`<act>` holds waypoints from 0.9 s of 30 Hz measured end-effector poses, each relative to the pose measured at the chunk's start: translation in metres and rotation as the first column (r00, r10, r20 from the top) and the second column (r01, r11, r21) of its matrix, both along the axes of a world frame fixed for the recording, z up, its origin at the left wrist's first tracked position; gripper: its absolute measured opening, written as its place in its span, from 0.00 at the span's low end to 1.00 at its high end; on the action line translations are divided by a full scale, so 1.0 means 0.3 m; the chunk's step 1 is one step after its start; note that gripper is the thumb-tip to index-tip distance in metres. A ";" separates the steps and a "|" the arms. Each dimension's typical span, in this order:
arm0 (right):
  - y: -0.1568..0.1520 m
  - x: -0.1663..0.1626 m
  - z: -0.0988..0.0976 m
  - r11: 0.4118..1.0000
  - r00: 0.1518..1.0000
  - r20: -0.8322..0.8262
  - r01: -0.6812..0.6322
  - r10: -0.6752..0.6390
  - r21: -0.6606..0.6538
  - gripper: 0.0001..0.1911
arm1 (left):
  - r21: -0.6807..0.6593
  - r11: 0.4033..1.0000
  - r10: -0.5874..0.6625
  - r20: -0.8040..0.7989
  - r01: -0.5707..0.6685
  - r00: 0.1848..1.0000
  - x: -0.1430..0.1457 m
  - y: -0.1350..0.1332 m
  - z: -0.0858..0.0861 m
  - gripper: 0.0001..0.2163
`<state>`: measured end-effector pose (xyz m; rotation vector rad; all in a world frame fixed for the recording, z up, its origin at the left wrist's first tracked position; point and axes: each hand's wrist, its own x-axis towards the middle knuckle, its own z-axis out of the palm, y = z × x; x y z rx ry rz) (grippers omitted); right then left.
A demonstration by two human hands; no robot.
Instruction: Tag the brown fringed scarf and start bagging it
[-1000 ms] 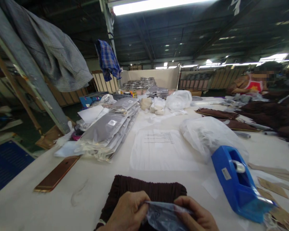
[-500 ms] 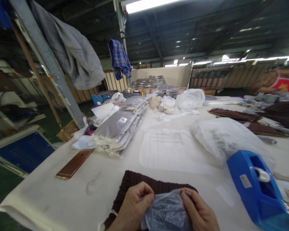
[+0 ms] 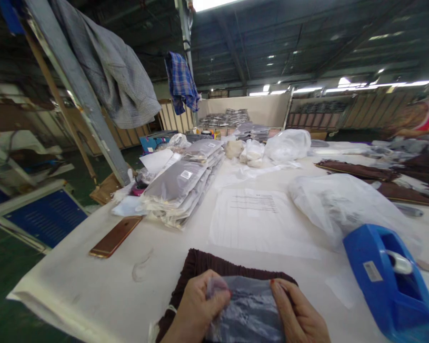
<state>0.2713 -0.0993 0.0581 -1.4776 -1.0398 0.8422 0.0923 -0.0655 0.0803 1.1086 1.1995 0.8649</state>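
Observation:
At the bottom edge of the view both my hands hold a clear plastic bag [image 3: 248, 309] over a dark brown ribbed garment [image 3: 214, 264] that lies on the white table [image 3: 103, 290]. My left hand [image 3: 196, 309] pinches the bag's left side with thumb and fingers closed. On the bag's right side, my right hand [image 3: 300, 312] grips it with fingers closed. The bag covers most of the garment; only the garment's far edge and left side show.
A blue tape dispenser [image 3: 389, 281] stands right of my hands. A printed flat bag [image 3: 260, 219] lies beyond the garment, a crumpled plastic bag [image 3: 346, 205] to its right. Stacked packed bags [image 3: 182, 186] and a phone [image 3: 116, 236] lie left. A person works at the far right.
The view has swung left and tilted down a little. My hands have drawn the plastic bag up and spread it wider over the garment.

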 end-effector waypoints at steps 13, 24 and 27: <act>0.045 -0.014 -0.212 0.967 0.787 0.609 -0.073 -0.094 0.243 0.17 | 0.144 0.937 0.017 -0.929 0.318 0.370 -0.078 0.063 -0.061 0.10; 0.021 0.013 -0.103 0.871 0.703 0.669 -0.148 -0.240 0.468 0.12 | 0.186 0.960 -0.003 -0.743 0.211 0.669 -0.091 0.080 -0.063 0.11; 0.044 0.000 -0.066 0.786 0.568 0.769 -0.316 -0.292 0.532 0.12 | 0.175 0.958 -0.006 -0.778 0.227 0.628 -0.057 0.087 -0.059 0.11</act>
